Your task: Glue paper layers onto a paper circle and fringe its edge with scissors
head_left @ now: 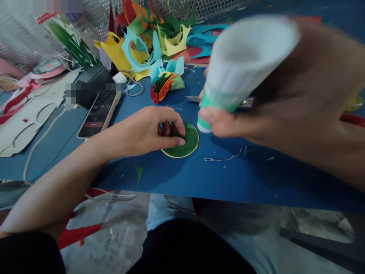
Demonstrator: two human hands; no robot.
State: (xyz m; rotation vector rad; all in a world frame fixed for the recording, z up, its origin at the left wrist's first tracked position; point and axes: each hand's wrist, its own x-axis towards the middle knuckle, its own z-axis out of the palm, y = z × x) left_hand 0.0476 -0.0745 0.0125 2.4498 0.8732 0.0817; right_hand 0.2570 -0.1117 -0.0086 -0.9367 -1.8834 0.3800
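Observation:
A round green disc (190,142) with a thin yellow edge lies flat on the blue table (176,180). Over its left part rests my left hand (151,131), fingers curled, thumb and fingertips on the disc; nothing is seen lifted in them. My right hand (273,114), blurred by motion, is wrapped round a white and green bottle (228,83), its narrow end pointing down and its wide end up, just right of the disc. Behind the disc lies a bundle of folded colored paper (165,87). A twisted thin wire (225,158) lies in front of the bottle.
A phone (98,114) showing a timer leans beside my left forearm, near a white cable (42,133). Cut paper scraps (139,53) are heaped at the back against a perforated metal panel (97,15). Metal scissors (194,99) lie partly behind the bottle. A green scrap (138,173) is near the front edge.

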